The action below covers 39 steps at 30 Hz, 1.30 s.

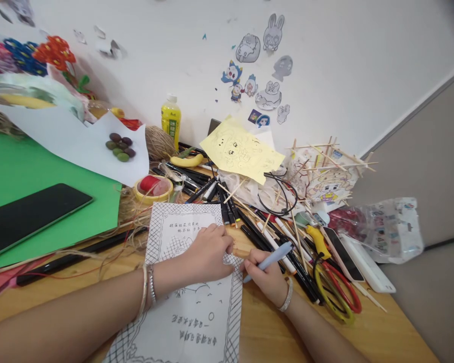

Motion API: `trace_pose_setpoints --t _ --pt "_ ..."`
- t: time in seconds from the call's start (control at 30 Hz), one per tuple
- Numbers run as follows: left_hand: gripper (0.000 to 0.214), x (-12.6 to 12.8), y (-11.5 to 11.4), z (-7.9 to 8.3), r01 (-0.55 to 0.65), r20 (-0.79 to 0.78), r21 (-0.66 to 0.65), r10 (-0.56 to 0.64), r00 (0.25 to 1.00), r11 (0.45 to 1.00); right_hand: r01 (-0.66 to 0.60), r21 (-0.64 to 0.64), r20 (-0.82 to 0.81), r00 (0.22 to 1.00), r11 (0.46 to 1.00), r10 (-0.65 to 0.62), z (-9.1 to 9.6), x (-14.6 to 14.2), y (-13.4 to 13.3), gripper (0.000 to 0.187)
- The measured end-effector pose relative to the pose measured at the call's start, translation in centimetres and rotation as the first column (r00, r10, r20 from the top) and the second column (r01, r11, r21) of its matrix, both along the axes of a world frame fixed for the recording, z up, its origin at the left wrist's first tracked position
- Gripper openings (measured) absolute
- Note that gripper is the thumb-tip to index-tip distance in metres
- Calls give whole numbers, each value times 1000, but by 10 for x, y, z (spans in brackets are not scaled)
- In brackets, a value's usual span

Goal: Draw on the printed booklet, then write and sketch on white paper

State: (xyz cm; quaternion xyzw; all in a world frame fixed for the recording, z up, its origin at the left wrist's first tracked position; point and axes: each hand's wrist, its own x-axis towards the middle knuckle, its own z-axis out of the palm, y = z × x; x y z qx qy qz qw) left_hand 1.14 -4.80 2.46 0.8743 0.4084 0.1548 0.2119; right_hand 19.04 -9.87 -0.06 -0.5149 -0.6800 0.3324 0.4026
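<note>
A sheet of paper (189, 315) with a cross-hatched border, line drawings and handwriting lies before me on the wooden table. My left hand (211, 252) rests on it, fingers curled. Between the two hands shows a short tan piece (242, 253); its kind and how it is held are unclear. My right hand (267, 276), at the sheet's right edge, is closed around a light blue pen (275, 256) that slants up to the right. The tip of the pen is hard to make out. Part of the drawing is hidden under my left hand and forearm.
Markers (263, 242) and thin sticks crowd the right side, near scissors (336, 292) and a phone (342, 252). At left, a dark tablet-like device (34, 217) lies on green card (94, 194). Behind stand a yellow bottle (171, 121) and tape roll (153, 189).
</note>
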Motion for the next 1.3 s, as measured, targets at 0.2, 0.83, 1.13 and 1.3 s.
trace_pose_setpoints --t 0.2,0.83,1.13,1.3 --pt "19 -1 1 0 -38 -9 -1 38 999 999 18 48 14 1000 999 -19 6 -3 -1 34" --pt "26 -1 1 2 4 -51 3 -4 999 1000 -53 111 190 981 992 32 -1 -2 6 37" --pt "27 -2 0 2 3 -42 -13 -4 999 1000 -23 56 152 988 998 15 1 -2 4 35" --pt "26 -1 0 2 4 -34 -12 -4 999 1000 -34 53 171 985 998 24 0 -2 5 32"
